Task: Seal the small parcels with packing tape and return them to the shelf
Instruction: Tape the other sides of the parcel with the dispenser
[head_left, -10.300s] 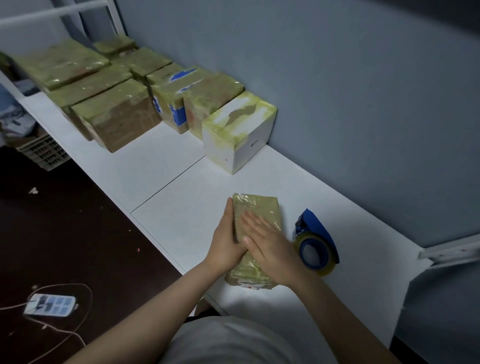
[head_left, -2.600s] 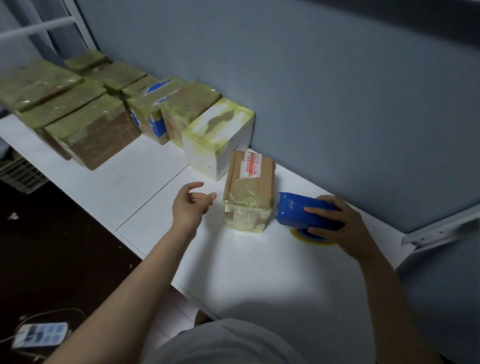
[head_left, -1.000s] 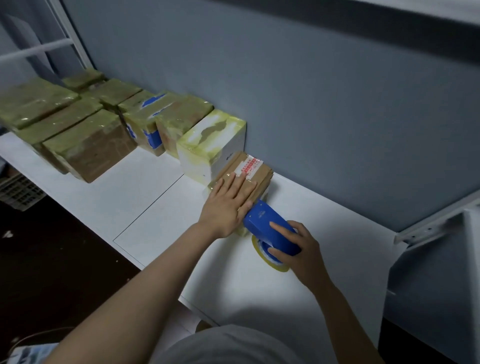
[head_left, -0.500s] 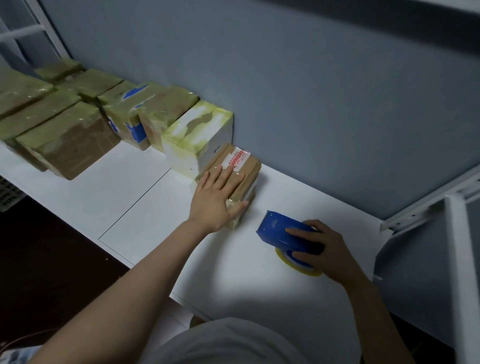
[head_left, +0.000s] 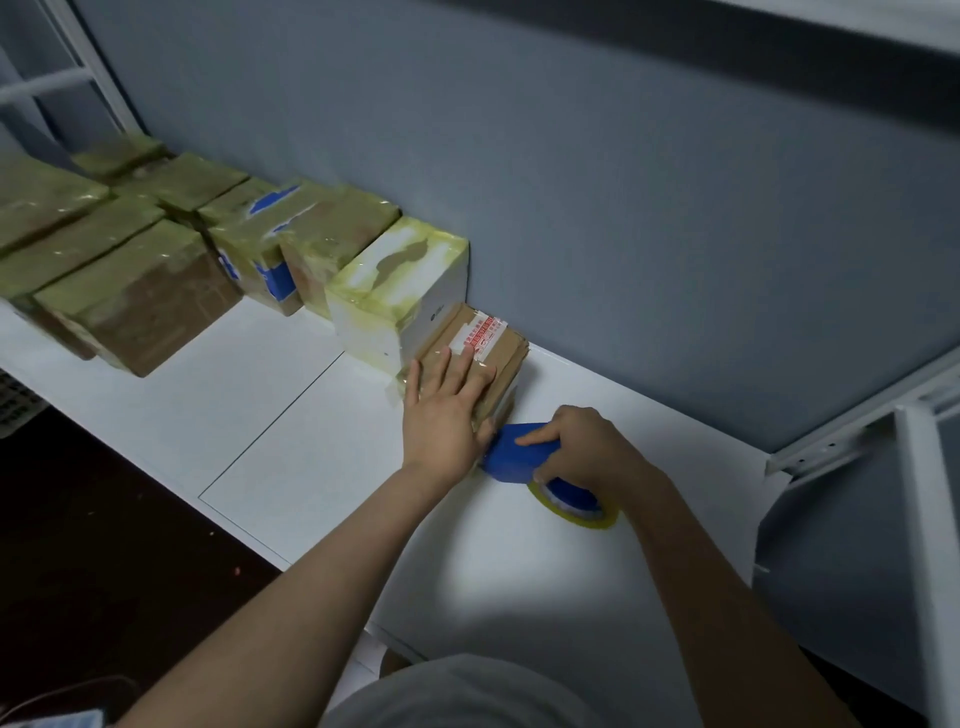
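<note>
Centrally, my left hand presses flat, fingers straight, on the glossy taped cardboard parcel; my right hand grips the blue plastic tape dispenser.

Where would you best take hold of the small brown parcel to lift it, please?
Grip the small brown parcel probably by its near end, from the front: the white box flanks its left side and the wall stands behind. The left hand lies flat on top; the tape dispenser must clear first.
</note>
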